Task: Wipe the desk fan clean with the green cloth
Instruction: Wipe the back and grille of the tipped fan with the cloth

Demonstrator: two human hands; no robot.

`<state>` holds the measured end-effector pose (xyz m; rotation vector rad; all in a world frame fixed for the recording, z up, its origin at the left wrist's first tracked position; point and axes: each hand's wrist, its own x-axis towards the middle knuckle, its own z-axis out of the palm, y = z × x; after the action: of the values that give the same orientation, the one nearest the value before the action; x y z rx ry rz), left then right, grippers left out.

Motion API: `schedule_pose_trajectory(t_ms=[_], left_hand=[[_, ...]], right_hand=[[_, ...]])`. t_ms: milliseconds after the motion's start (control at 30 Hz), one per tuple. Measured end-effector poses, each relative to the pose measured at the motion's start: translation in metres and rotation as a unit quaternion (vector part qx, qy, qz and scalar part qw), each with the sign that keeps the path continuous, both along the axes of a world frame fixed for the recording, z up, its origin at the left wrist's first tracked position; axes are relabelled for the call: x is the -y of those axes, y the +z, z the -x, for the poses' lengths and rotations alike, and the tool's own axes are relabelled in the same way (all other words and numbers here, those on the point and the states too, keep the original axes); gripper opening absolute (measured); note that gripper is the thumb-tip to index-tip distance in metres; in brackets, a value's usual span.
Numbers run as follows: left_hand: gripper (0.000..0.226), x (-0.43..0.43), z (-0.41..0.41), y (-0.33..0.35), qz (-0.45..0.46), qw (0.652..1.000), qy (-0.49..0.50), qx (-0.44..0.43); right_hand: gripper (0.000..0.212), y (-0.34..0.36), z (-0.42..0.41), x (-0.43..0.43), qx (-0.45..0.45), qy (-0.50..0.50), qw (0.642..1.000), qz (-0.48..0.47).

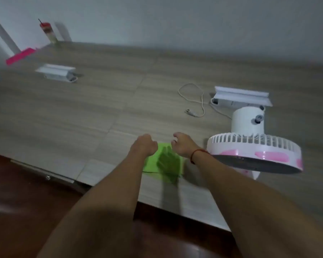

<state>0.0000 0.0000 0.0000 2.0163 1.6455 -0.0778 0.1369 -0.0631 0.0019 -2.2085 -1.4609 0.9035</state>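
Grey wall is backing a wide wood-grain table [119, 94], and I am working near its front edge, above a dark red floor.

My left hand [145, 146] is sitting at the far left corner of the green cloth [153, 164] with its fingers curled under. Whether they are pinching the fabric I cannot tell, as the back of the hand is hiding them. My right hand [183, 146] is hovering over the cloth's far right side with fingers loosely bent and holding nothing, and it is casting a spread-fingered shadow on the green. A red thread [198, 153] is circling that wrist.

The cloth is lying flat between the two hands. I am judging it soft, limp and very light, so a pinch at a corner or a bunched handful should be lifting it easily.

Just to the right, the desk fan [254, 151] is standing with its head tipped face-down towards me. I am expecting light plastic that could be sliding or tipping under a wipe, and thin ribs in the white grille [250, 140] that could be bending. I am thinking the white motor housing [248, 120] is the firm place to be steadying it.

Beyond it a white box [241, 97] and a loose white cable [194, 101] are lying on the table.
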Motion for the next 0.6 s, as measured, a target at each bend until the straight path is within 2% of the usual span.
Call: schedule_pose_trajectory(t_ms=[167,267,400,433,533,600], left_hand=[[0.055,0.002,0.003,-0.057,0.067,0.997,0.033,-0.009],[0.057,-0.003,0.004,-0.083,0.044,0.996,0.074,0.007],[0.060,-0.007,-0.004,-0.103,0.042,0.979,0.173,0.099],[0.061,-0.007,-0.007,-0.106,0.045,0.977,0.182,0.104],[0.062,-0.004,-0.016,-0.111,0.051,0.986,0.149,0.051],[0.059,-0.005,-0.017,-0.108,0.048,0.989,0.131,0.047]], right_hand=[[0.042,-0.055,0.005,0.004,-0.014,-0.084,0.994,0.062],[0.044,-0.078,0.005,-0.001,0.001,-0.145,0.988,0.061],[0.059,-0.095,0.002,-0.013,-0.087,-0.258,0.962,0.038],[0.058,-0.098,0.001,-0.016,-0.098,-0.260,0.960,0.044],[0.048,-0.099,0.004,-0.018,-0.075,-0.219,0.970,0.072],[0.044,-0.093,0.009,-0.017,-0.088,-0.212,0.972,0.047]])
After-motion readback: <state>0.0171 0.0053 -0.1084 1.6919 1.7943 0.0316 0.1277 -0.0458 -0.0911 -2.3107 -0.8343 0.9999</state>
